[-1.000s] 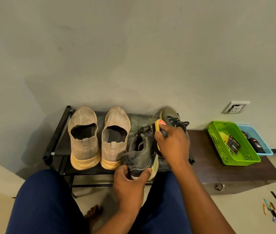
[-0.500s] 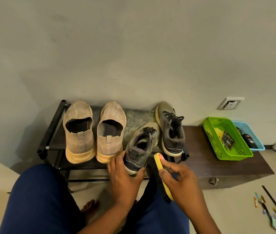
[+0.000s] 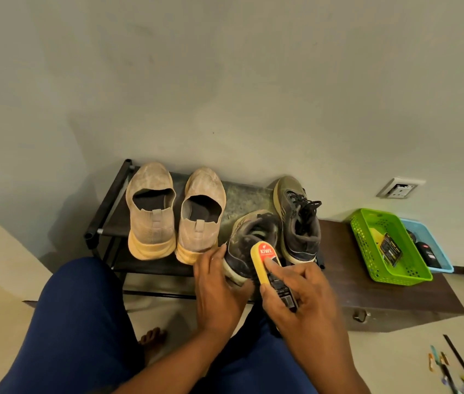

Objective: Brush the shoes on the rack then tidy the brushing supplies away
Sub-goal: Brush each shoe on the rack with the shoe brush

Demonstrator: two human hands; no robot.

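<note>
A black shoe rack stands against the wall with two tan slip-on shoes on its left part. A dark lace-up sneaker stands at the rack's right end. Its twin is tilted at the rack's front edge, and my left hand grips it at the heel. My right hand holds a yellow shoe brush with a red label, laid against the tilted sneaker's heel side.
A dark wooden chest adjoins the rack on the right and bears a green basket and a blue tray with small items. A wall socket is above. Pens lie on the floor at right. My blue-trousered knees fill the foreground.
The brush went from the sneaker's toe area down off the shoe, and now lies against the heel side. My left hand has kept hold of the sneaker, which is tilted further toward me.
</note>
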